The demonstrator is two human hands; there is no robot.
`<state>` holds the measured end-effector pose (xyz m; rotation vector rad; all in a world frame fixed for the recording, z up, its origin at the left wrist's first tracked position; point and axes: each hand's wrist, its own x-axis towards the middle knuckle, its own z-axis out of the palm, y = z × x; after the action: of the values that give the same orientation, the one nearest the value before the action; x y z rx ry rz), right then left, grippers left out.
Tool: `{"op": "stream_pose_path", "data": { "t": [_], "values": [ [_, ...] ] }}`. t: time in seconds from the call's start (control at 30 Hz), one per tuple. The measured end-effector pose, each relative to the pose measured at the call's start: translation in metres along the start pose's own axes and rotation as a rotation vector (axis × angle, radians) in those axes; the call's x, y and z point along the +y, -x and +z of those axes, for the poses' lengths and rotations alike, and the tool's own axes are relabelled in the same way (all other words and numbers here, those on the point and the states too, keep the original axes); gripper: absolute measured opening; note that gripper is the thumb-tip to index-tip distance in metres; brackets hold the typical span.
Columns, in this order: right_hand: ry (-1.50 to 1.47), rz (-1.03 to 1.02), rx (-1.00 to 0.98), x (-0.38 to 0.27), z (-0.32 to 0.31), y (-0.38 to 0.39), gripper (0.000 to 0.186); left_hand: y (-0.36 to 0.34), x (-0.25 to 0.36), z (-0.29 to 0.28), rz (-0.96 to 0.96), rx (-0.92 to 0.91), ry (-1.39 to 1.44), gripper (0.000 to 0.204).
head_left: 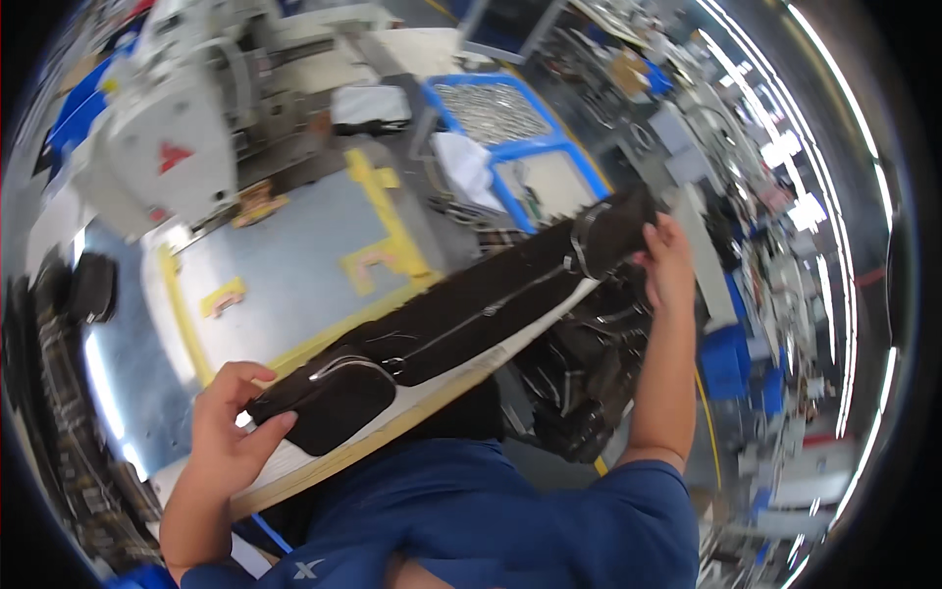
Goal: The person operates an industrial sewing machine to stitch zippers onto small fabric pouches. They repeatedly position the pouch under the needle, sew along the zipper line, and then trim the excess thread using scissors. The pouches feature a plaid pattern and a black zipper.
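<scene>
Long black strap point(471, 319) with zips lies stretched along the near edge of the table point(294, 265), held at both ends: left hand point(231, 427) pinching the pouch end, right hand point(667, 260) gripping the far end. Looks mid-handling, not yet fed to the sewing machine point(186, 128) behind; blue bin point(496, 108) past the table.

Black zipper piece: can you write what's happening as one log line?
left hand: grips near end of black zippered fabric piece | right hand: grips far end | piece: stretched along worktable edge | sewing machine: behind
</scene>
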<state>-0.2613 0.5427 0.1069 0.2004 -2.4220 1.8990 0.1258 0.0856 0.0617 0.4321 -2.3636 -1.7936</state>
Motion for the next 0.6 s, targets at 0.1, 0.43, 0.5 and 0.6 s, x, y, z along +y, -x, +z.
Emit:
{"op": "stream_pose_path", "data": {
  "t": [0.1, 0.43, 0.5, 0.6],
  "values": [
    [0.076, 0.09, 0.096, 0.009, -0.035, 0.003, 0.032, -0.016, -0.002, 0.018, -0.109, -0.145, 0.173, 0.046],
    [0.424, 0.163, 0.373, 0.033, -0.181, 0.006, 0.029, -0.07, 0.041, 0.135, -0.154, -0.675, 0.187, 0.044],
    [0.592, 0.111, 0.532, 0.037, -0.222, -0.01, 0.031, -0.067, 0.043, 0.168, -0.146, -0.697, 0.365, 0.048],
    [1.127, -0.076, 0.854, 0.036, -0.323, -0.028, 0.033, -0.064, 0.046, 0.199, -0.128, -0.735, 0.673, 0.061]
  ]
}}
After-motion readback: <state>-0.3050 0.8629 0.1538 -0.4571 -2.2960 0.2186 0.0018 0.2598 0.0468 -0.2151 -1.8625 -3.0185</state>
